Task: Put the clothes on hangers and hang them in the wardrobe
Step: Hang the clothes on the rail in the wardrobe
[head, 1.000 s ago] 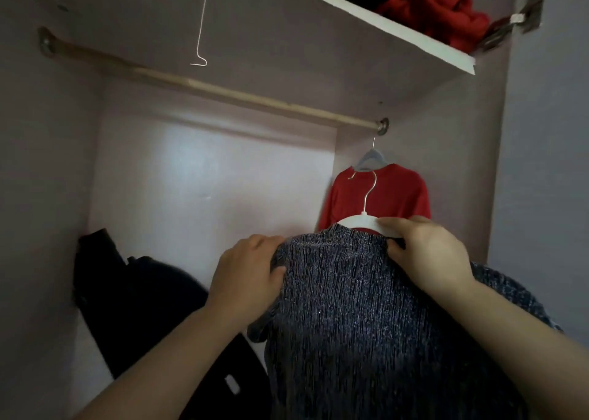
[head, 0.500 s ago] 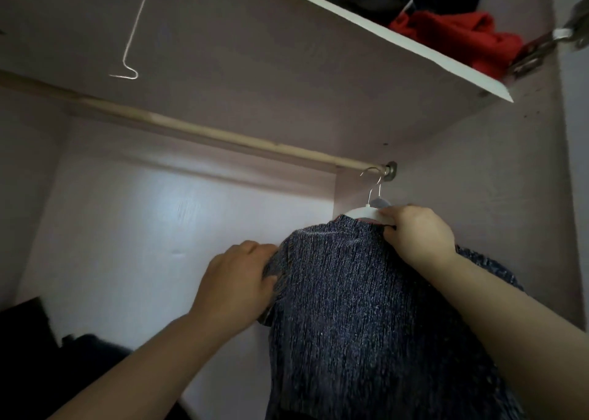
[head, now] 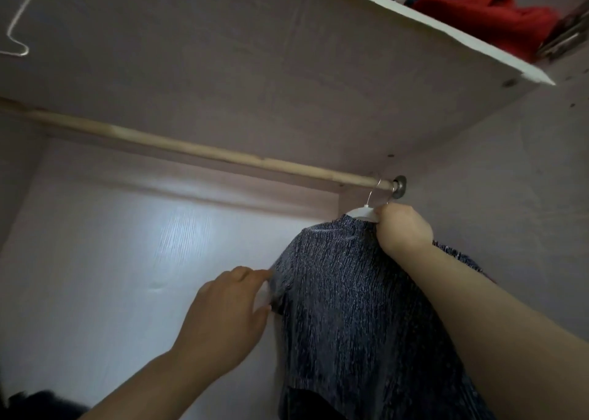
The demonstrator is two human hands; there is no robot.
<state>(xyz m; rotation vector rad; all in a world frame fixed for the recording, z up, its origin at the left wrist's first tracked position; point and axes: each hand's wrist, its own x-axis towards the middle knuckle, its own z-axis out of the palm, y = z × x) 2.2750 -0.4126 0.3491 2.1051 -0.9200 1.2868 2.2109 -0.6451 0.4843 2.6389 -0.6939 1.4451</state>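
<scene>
1. The wardrobe (head: 127,260) fills my view, its pale back panel lit and its shelf (head: 255,69) overhead.
2. The dark blue ribbed top (head: 350,308) hangs on the right side of the wardrobe, draped on a hanger just under the right end of the rail.
3. The wooden rail (head: 191,147) runs from the left wall to a metal socket on the right wall.
4. My left hand (head: 229,311) is loose, its fingers nearly straight. The fingertips touch the top's left sleeve edge.
5. My right hand (head: 403,231) is curled round the right shoulder of the white hanger (head: 361,212) at the top's neckline.
6. Red clothes (head: 497,15) lie on the shelf.
7. The hanger's wire hook (head: 373,193) reaches the rail beside the socket; I cannot tell whether it is fully seated.
</scene>
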